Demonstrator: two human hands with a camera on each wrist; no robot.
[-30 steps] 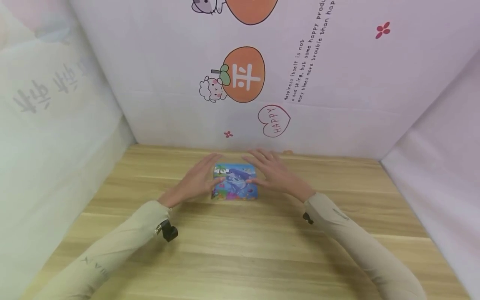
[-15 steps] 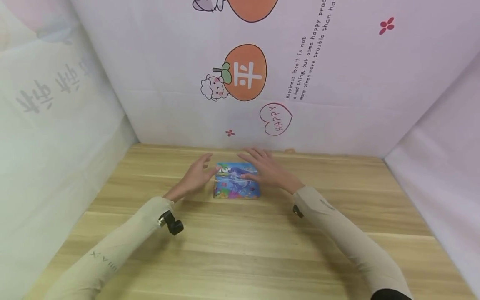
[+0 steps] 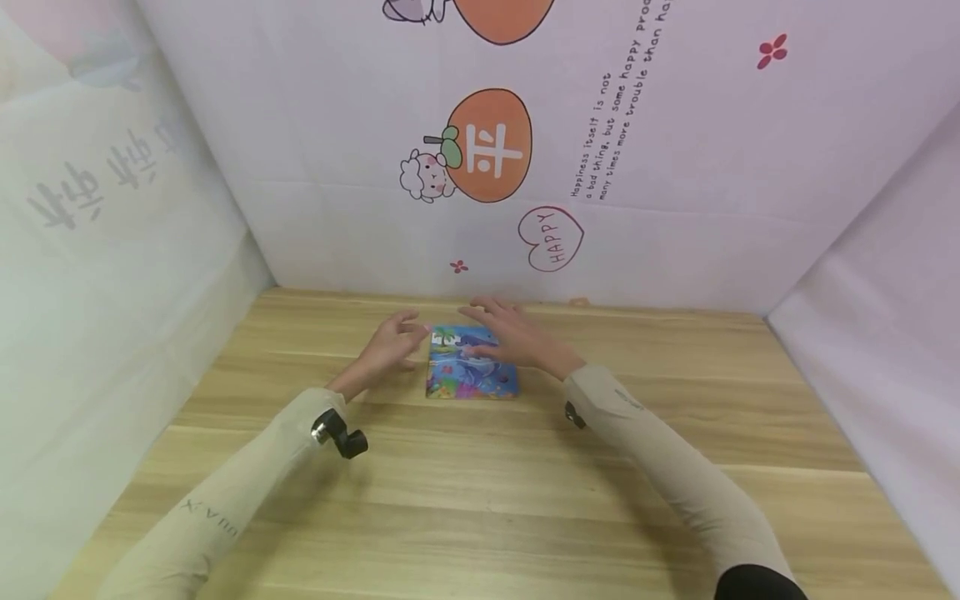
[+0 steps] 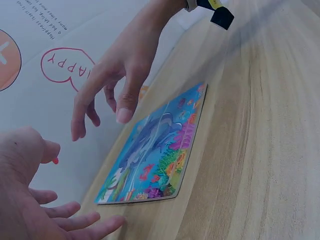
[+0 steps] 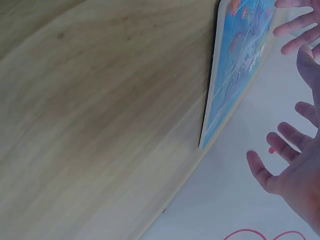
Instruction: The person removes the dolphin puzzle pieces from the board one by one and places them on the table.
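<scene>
A colourful sea-scene jigsaw board (image 3: 471, 371) lies flat on the wooden table (image 3: 480, 500), near the back wall. My left hand (image 3: 405, 332) is just off the board's far left corner, fingers spread and relaxed. In the left wrist view the left hand (image 4: 35, 210) is low by the table and the board (image 4: 157, 150) lies beside it. My right hand (image 3: 483, 325) hovers over the board's far half with its fingers straight and spread. The left wrist view shows the right hand (image 4: 117, 80) above the picture, not touching it. Neither hand holds anything.
Printed white sheets form the back wall (image 3: 525, 167) and the side walls (image 3: 112, 250) around the table. The board (image 5: 235, 75) lies close to the back edge, with bare wood in front of it and to both sides.
My right hand has slid left, from the board's right edge to above its far half. My left hand has drawn off the board's left side towards the far left corner.
</scene>
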